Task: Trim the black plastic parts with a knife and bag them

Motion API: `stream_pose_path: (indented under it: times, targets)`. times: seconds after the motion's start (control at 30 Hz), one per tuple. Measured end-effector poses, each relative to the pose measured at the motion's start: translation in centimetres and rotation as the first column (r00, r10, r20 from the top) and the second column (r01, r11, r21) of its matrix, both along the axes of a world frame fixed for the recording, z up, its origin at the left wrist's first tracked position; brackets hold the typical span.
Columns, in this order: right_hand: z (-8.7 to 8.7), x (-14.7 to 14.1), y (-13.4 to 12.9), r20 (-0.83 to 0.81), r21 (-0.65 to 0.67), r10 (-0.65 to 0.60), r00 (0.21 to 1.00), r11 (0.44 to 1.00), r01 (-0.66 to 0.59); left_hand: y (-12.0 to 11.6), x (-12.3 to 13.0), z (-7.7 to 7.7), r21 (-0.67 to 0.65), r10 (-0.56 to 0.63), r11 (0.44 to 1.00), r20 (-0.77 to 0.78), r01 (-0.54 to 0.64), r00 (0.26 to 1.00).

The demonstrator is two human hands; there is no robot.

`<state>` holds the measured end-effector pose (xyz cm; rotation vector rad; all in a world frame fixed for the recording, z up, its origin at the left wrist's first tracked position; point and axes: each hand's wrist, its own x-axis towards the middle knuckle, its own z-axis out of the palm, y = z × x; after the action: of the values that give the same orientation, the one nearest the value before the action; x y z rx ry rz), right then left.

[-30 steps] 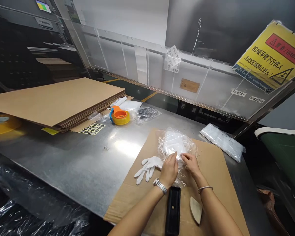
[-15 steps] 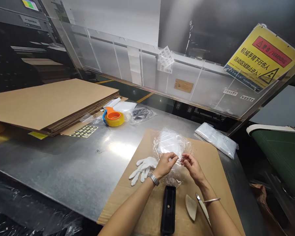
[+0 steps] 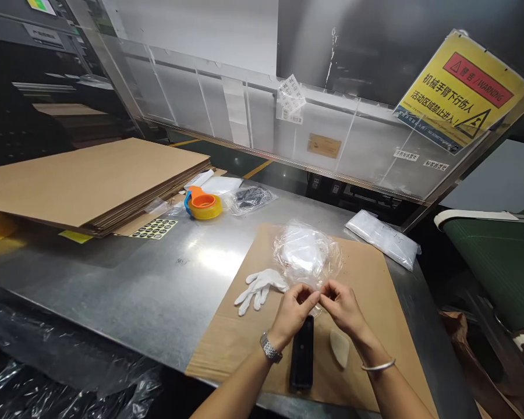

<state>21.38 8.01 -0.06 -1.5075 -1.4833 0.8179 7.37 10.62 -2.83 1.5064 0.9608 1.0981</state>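
Observation:
My left hand (image 3: 294,311) and my right hand (image 3: 341,305) meet fingertip to fingertip, thumbs and forefingers pinched. Whatever lies between them is too small or hidden to make out. Just beyond is a crumpled clear plastic bag (image 3: 303,250) with white material in it, its near edge partly under my fingers. A white glove (image 3: 258,288) lies left of my left hand. Below my hands sits a long black open tray (image 3: 302,361), its far end partly covered. A beige, leaf-shaped flat piece (image 3: 339,349) rests between the tray and my right forearm.
Cardboard (image 3: 236,343) covers part of the metal table (image 3: 157,297). A cardboard stack (image 3: 96,180), a tape dispenser (image 3: 204,206) and a sticker sheet (image 3: 155,228) are at left. A wrapped white pack (image 3: 382,238) lies at right. Behind stands a clear panel with a warning sign (image 3: 463,93).
Both hands have come nearer to me and together, the right fingers closing to a pinch. The knife beside the beige piece no longer shows. My view has shifted slightly.

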Motion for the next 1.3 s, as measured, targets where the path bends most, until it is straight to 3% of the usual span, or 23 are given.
stream_pose_path:
  times: [0.07, 0.17, 0.3, 0.43, 0.53, 0.67, 0.8, 0.97, 1.03, 1.13, 1.3]
  targets:
    - [-0.4, -0.5, -0.5, 0.014, -0.003, 0.014, 1.000, 1.000, -0.014, -0.5, 0.0, -0.9, -0.025, 0.020, 0.999, 0.015, -0.020, 1.000]
    - [-1.4, -0.9, -1.1, 0.019, 0.002, -0.022, 1.000, 1.000, 0.022, -1.0, -0.3, -2.4, -0.017, 0.151, 0.988, -0.023, -0.152, 0.988]
    - [-2.1, -1.7, -1.9, 0.089, 0.025, -0.048, 0.995, 0.999, 0.046, -2.3, -1.4, -3.3, 0.142, 0.334, 0.938, -0.137, -0.315, 0.933]
    - [-2.1, -3.1, -3.5, 0.209, 0.002, 0.014, 0.978, 1.000, -0.014, -3.1, -2.7, -3.5, 0.366, 0.327, 0.906, -0.290, -0.211, 0.899]
    - [-3.0, -3.9, -5.7, 0.304, -0.024, -0.092, 0.948, 0.994, 0.104, -2.9, -3.9, -4.0, 0.452, 0.348, 0.879, -0.398, -0.148, 0.849]
    - [-6.1, -4.5, -9.4, 0.401, -0.135, -0.188, 0.896, 0.956, 0.261, -3.1, -5.2, -5.1, 0.508, 0.397, 0.854, -0.499, -0.110, 0.771]
    - [-7.6, -3.5, -13.1, 0.384, -0.236, -0.186, 0.905, 0.927, 0.291, -4.3, -5.6, -5.8, 0.506, 0.376, 0.861, -0.576, -0.045, 0.725]
    - [-6.2, -2.2, -16.4, 0.198, -0.320, -0.087, 0.976, 0.936, 0.148, -5.6, -5.1, -6.3, 0.434, 0.296, 0.901, -0.627, 0.008, 0.721]
    - [-6.2, -2.6, -16.8, 0.106, -0.369, -0.026, 0.994, 0.927, 0.064, -5.9, -4.9, -6.5, 0.389, 0.233, 0.921, -0.627, 0.040, 0.744]
    - [-7.6, -3.2, -16.8, 0.016, -0.456, -0.007, 1.000, 0.890, 0.014, -6.3, -5.0, -6.6, 0.311, 0.127, 0.946, -0.616, 0.092, 0.778]
    - [-9.9, -3.2, -16.5, 0.095, -0.449, -0.097, 0.991, 0.884, 0.129, -7.2, -5.9, -6.8, 0.260, 0.006, 0.946, -0.616, 0.196, 0.788]
